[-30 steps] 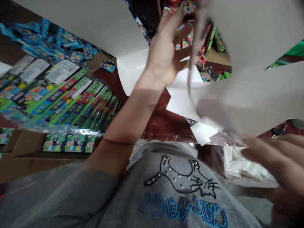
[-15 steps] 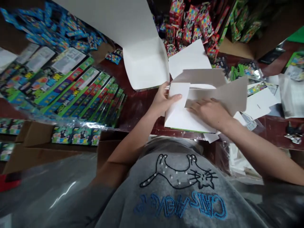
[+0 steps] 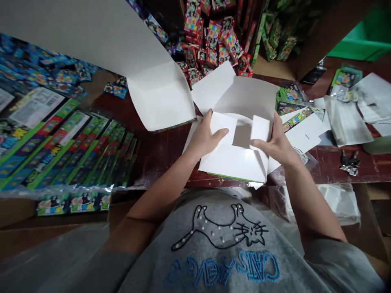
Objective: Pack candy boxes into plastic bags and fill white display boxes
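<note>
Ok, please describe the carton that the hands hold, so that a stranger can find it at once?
Start at the dark red table and go to its edge in front of the grey shirt. There the left hand and right hand hold a white carton. Unlike the open white box to its left, it has a small flap under each thumb.

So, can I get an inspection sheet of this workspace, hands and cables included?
Surface: dark red tabletop
Job's things: white-lined carton, partly folded, top open
Clutter: white card pieces and apparent keys, right
Hands: left hand holds the carton's left side, right hand its right, thumbs on flaps
Cables: nothing seen
Surroundings: red packets behind; blue packets and printed boxes left; green bin far right
</note>
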Demonstrator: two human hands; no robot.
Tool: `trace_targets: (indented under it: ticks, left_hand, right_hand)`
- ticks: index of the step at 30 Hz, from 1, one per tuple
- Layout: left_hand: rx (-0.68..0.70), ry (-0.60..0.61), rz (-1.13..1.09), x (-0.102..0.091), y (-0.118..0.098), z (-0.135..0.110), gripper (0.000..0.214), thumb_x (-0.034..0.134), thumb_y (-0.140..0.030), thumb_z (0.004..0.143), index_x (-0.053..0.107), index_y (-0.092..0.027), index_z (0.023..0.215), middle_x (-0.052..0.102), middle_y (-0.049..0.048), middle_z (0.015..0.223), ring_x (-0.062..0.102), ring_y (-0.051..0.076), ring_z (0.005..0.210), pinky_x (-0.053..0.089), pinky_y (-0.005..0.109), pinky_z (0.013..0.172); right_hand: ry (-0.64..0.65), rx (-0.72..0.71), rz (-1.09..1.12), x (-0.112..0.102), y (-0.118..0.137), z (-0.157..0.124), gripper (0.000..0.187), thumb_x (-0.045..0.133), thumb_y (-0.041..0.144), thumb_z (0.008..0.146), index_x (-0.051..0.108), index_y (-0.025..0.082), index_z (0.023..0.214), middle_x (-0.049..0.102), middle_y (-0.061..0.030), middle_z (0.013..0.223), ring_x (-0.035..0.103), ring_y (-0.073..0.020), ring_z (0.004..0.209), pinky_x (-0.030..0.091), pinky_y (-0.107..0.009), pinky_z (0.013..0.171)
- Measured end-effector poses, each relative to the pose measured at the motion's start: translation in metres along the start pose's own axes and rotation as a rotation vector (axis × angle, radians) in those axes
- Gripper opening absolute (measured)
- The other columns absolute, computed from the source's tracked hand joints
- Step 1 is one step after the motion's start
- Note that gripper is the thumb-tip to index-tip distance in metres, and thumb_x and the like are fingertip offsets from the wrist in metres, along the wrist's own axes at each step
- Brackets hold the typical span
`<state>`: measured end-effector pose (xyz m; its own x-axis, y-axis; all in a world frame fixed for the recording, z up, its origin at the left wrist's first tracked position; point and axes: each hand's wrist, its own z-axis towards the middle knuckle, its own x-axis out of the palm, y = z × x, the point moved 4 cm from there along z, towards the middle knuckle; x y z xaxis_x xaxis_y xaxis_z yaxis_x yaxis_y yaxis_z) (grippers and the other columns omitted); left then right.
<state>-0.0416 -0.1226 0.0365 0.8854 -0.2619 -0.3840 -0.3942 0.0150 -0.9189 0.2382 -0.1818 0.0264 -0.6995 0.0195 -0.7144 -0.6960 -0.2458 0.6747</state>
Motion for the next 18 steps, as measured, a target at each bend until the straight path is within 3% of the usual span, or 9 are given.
trace_targets:
  ticks: [3, 6, 8, 10, 13, 15, 18]
  left_hand:
    - [-0.035, 0.047, -0.047, 0.004, 0.000, -0.003, 0.087, 0.075, -0.028, 0.095, 0.036, -0.026, 0.173, 0.036, 0.0118, 0.182, 0.029, 0.037, 0.171, 0.029, 0.054, 0.140]
    - [-0.075, 0.063, -0.067, 0.001, 0.004, -0.004, 0.087, 0.070, -0.023, 0.096, 0.033, -0.028, 0.175, 0.033, 0.0100, 0.184, 0.030, 0.036, 0.171, 0.028, 0.053, 0.140]
    - [-0.100, 0.067, -0.085, 0.000, 0.007, -0.001, 0.086, 0.068, -0.020, 0.095, 0.035, -0.027, 0.175, 0.036, 0.0095, 0.183, 0.031, 0.035, 0.171, 0.028, 0.054, 0.140]
    - [-0.121, 0.089, -0.121, 0.002, 0.007, 0.001, 0.083, 0.067, -0.019, 0.095, 0.039, -0.025, 0.173, 0.039, 0.0104, 0.181, 0.034, 0.034, 0.169, 0.030, 0.053, 0.139]
    - [-0.127, 0.115, -0.174, 0.005, 0.000, 0.004, 0.073, 0.062, -0.021, 0.099, 0.045, -0.024, 0.170, 0.043, 0.0105, 0.179, 0.041, 0.033, 0.166, 0.036, 0.051, 0.136]
    - [-0.110, 0.109, -0.194, 0.006, -0.007, 0.003, 0.065, 0.057, -0.023, 0.102, 0.051, -0.025, 0.166, 0.047, 0.0088, 0.177, 0.045, 0.032, 0.164, 0.038, 0.052, 0.135]
    - [-0.088, 0.092, -0.210, 0.003, -0.012, -0.001, 0.059, 0.053, -0.022, 0.104, 0.055, -0.020, 0.163, 0.047, 0.0097, 0.176, 0.046, 0.030, 0.164, 0.037, 0.051, 0.136]
  right_hand:
    - [-0.114, 0.092, -0.058, 0.016, 0.005, 0.007, 0.117, 0.073, 0.066, 0.095, 0.003, 0.022, 0.177, 0.037, -0.0231, 0.175, 0.039, -0.0386, 0.164, 0.041, -0.066, 0.129]
    - [-0.132, 0.031, -0.164, 0.008, 0.017, 0.004, 0.108, 0.071, 0.065, 0.096, 0.011, 0.025, 0.177, 0.029, -0.0222, 0.179, 0.028, -0.0423, 0.169, 0.032, -0.072, 0.132]
    - [-0.066, -0.132, -0.175, -0.001, 0.028, 0.002, 0.083, 0.061, 0.071, 0.100, 0.037, 0.029, 0.168, 0.023, -0.0176, 0.183, 0.021, -0.0413, 0.173, 0.026, -0.070, 0.136]
    - [0.043, -0.251, -0.179, -0.006, 0.036, 0.003, 0.061, 0.051, 0.077, 0.103, 0.065, 0.029, 0.139, 0.028, -0.0132, 0.183, 0.019, -0.0415, 0.173, 0.021, -0.071, 0.137]
    - [0.167, -0.190, -0.274, 0.002, 0.040, 0.010, 0.058, 0.053, 0.081, 0.101, 0.071, 0.026, 0.106, 0.044, -0.0138, 0.176, 0.033, -0.0457, 0.167, 0.032, -0.074, 0.130]
    - [0.164, -0.094, -0.379, 0.013, 0.042, 0.016, 0.054, 0.064, 0.079, 0.096, 0.068, 0.025, 0.102, 0.049, -0.0160, 0.172, 0.046, -0.0470, 0.157, 0.043, -0.073, 0.121]
    - [0.080, -0.009, -0.503, 0.025, 0.048, 0.021, 0.046, 0.073, 0.069, 0.095, 0.067, 0.024, 0.102, 0.052, -0.0189, 0.168, 0.054, -0.0471, 0.144, 0.046, -0.072, 0.115]
